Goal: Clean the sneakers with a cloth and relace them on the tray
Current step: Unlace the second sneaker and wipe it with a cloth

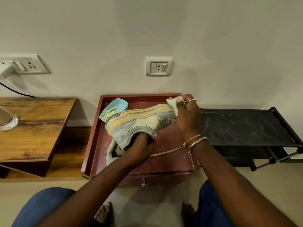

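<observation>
One sneaker [136,124] | left hand [141,145] inside | right hand [188,117] pinches cloth [173,104] on sole

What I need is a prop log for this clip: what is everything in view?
held sneaker: 1, grey-beige, above tray
lower sneaker: 1, grey, on tray beneath
cloth: 1, white, held sneaker's right end
tray: 1, maroon, centre
dish: 1, light blue, tray's far-left corner
loose lace: 1, cream, on tray
table: 1, wooden brown, left
shoe rack: 1, black, right
wall sockets: 2, white, wall
bangles: several, gold and silver, right wrist
left hand: 1, inside held sneaker, fingers hidden
right hand: 1, pinches cloth
</observation>
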